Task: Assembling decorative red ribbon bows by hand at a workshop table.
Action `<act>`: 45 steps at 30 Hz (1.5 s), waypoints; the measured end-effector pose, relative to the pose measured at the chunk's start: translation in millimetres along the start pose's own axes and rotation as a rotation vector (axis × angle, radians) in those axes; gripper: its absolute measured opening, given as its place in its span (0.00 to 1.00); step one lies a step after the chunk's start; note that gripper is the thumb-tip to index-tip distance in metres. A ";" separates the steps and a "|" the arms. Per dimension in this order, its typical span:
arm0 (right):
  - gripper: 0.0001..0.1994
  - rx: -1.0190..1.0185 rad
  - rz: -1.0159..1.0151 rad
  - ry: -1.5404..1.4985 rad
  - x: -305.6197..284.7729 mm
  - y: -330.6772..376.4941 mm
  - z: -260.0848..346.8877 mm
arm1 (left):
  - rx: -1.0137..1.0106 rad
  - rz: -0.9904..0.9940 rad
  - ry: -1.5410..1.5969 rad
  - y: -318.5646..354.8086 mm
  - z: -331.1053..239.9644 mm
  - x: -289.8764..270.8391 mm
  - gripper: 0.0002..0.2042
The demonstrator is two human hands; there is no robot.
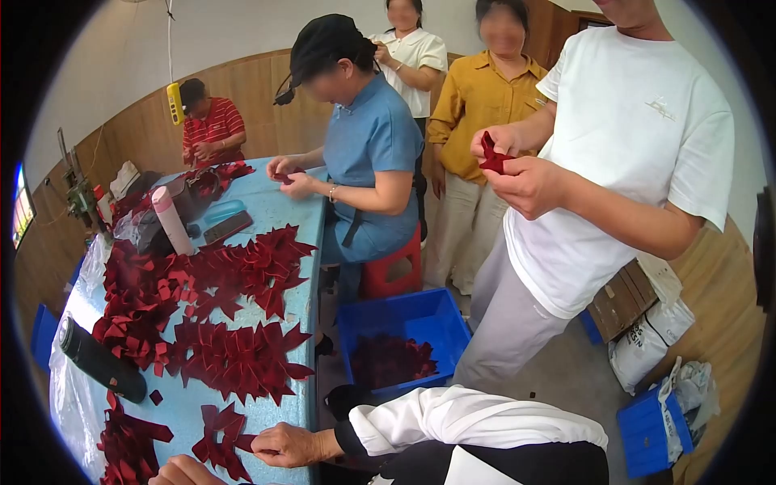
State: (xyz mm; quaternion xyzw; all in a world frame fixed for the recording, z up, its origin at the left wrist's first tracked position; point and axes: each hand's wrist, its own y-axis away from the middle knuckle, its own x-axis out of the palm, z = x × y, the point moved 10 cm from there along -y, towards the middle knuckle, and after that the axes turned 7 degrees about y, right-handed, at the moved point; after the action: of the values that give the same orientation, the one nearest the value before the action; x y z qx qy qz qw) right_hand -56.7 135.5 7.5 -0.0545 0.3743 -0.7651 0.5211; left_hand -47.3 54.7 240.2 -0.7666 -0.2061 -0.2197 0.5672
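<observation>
We have the pale-blue table [283,411] before us, our white sleeve [477,422] stretching leftward to its side. Our right hand [288,445], palm down and fingers bunched, pinches a tip of the red fabric bow [222,454] lying on the tabletop. Our left hand [186,472], bent, is cut off below; we cannot tell its grip.

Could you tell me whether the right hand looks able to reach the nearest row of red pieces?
Probably yes: only bare blue tabletop seems to lie between the right hand and that row.
</observation>
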 end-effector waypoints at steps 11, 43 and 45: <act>0.03 0.004 0.008 0.007 3.8 2.2 -5.0 | 0.000 0.029 -0.005 0.1 3.6 2.6 0.20; 0.04 -0.042 0.047 0.065 6.6 1.9 -1.0 | -0.003 0.048 -0.002 5.4 -9.3 6.9 0.20; 0.06 -0.100 0.031 0.142 8.7 -2.7 19.5 | -0.015 0.036 -0.002 7.7 -12.3 5.8 0.20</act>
State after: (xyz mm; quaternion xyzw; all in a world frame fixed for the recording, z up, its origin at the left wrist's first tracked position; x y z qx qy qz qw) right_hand -53.5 118.7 20.5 -0.0203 0.4487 -0.7394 0.5015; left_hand -39.5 41.2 240.6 -0.7746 -0.1909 -0.2103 0.5651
